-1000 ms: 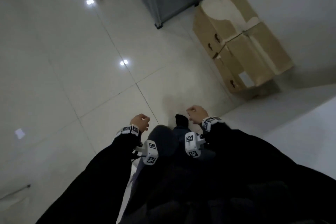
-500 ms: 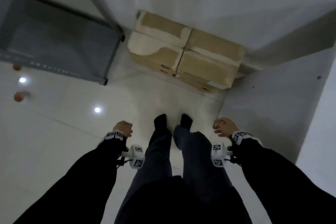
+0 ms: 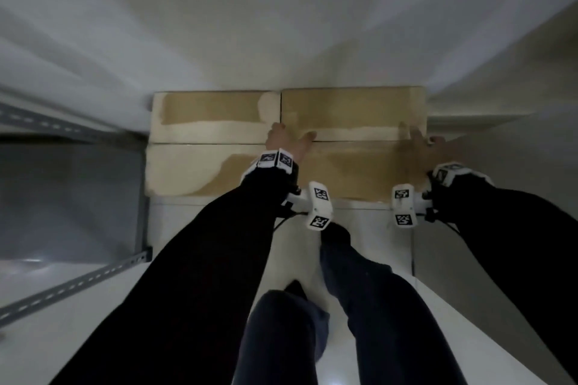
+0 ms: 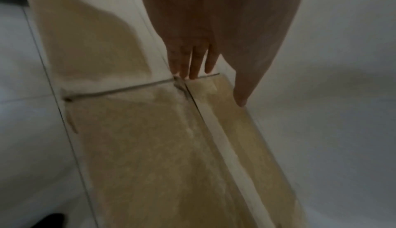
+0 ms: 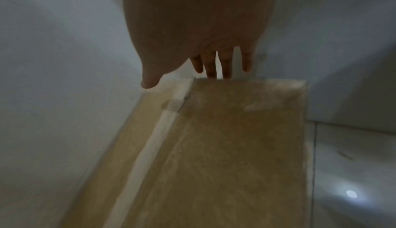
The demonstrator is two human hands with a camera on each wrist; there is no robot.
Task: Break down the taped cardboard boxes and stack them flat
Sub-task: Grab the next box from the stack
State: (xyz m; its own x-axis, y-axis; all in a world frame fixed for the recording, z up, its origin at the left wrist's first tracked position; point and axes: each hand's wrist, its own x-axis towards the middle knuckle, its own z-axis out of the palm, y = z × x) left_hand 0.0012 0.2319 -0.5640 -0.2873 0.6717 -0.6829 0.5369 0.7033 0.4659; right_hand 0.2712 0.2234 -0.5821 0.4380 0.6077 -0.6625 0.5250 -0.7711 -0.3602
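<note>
Both hands flat over right box, no grip taken.
Left hand (image 3: 289, 142) and right hand (image 3: 427, 147) open, fingers straight on the box (image 3: 353, 112); wedged against wall (image 3: 281, 25) and left box (image 3: 212, 117), may snag when pulled.

The two cardboard boxes (image 3: 281, 141) sit pushed back against the wall (image 3: 281, 25), touching each other along one seam, so I see no gap behind them or between them for my fingers. A grey metal shelf frame (image 3: 72, 191) stands just beside the left box and closes off that side. The near faces open onto bare floor tile (image 3: 369, 228), and above the tops there is free air.
</note>
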